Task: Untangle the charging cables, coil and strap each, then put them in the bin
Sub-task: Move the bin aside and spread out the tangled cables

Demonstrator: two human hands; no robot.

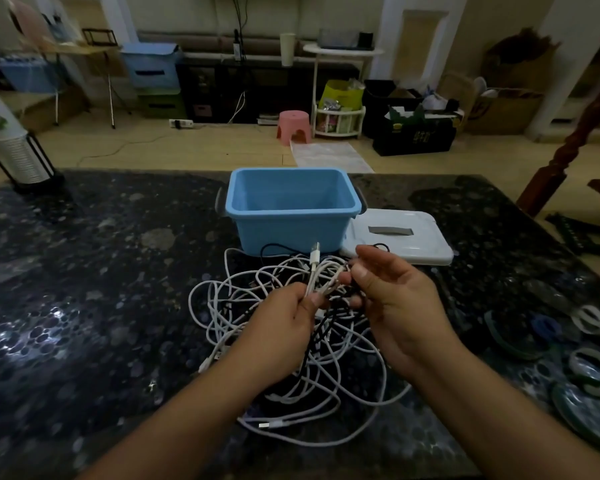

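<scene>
Dark speckled stone table [84, 306]: we pinch white USB cable [314, 263] in left hand [284, 327], plug up; right hand [392, 306] grips tangled cable pile [291, 344] strands beside it; open blue plastic bin [291, 209] just behind.

Both hands [284, 323] pinch tangled cables [291, 341] (bin [291, 230] behind).

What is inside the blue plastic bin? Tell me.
The blue plastic bin shows only bare inner walls and part of its floor, with no cables in sight. Its near wall hides the front strip of the floor.
</scene>
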